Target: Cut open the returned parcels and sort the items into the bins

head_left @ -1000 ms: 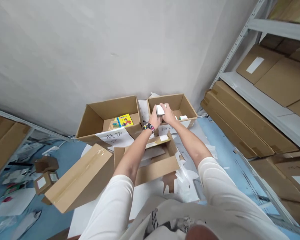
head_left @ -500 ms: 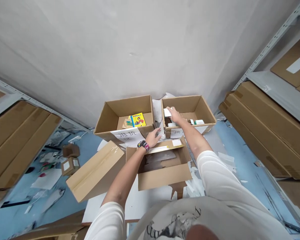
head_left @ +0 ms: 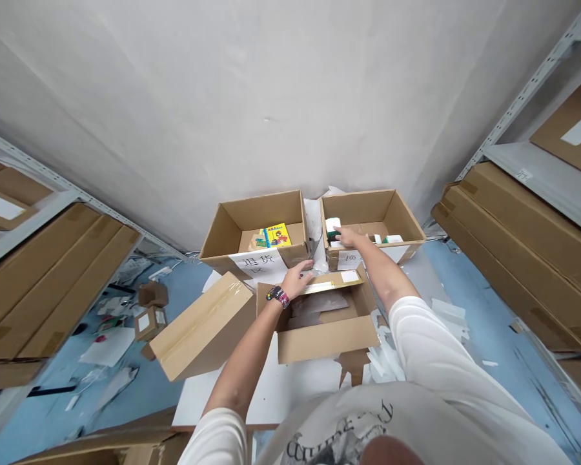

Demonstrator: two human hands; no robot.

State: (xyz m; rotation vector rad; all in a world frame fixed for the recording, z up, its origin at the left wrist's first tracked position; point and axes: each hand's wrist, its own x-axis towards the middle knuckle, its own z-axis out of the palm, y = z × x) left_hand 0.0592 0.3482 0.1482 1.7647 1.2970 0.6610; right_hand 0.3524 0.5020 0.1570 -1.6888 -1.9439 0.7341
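Observation:
My right hand (head_left: 349, 237) reaches into the right-hand cardboard box (head_left: 407, 216), its fingers stretched toward a small white and dark green box (head_left: 334, 226) at the left wall. The fingertips are at that small box's edge; I cannot tell whether they touch it. My left hand (head_left: 297, 280) is open, fingers spread, over the back flap of an open carton (head_left: 326, 341) in front. Pale plastic wrap (head_left: 319, 302) lies inside this carton. The left-hand cardboard box (head_left: 223, 226) holds a yellow illustrated book or box (head_left: 277, 236).
A closed carton (head_left: 203, 326) leans at the left on the white table (head_left: 290, 394). Torn paper scraps (head_left: 383, 361) lie at the right. Shelves with large cartons (head_left: 513, 252) flank both sides. Small cartons (head_left: 150, 323) and litter lie on the blue floor.
My right hand has lowered the small white box in the right-hand box and its fingers have loosened; the green side now shows. My left hand stays by the carton flap. The view has shifted slightly.

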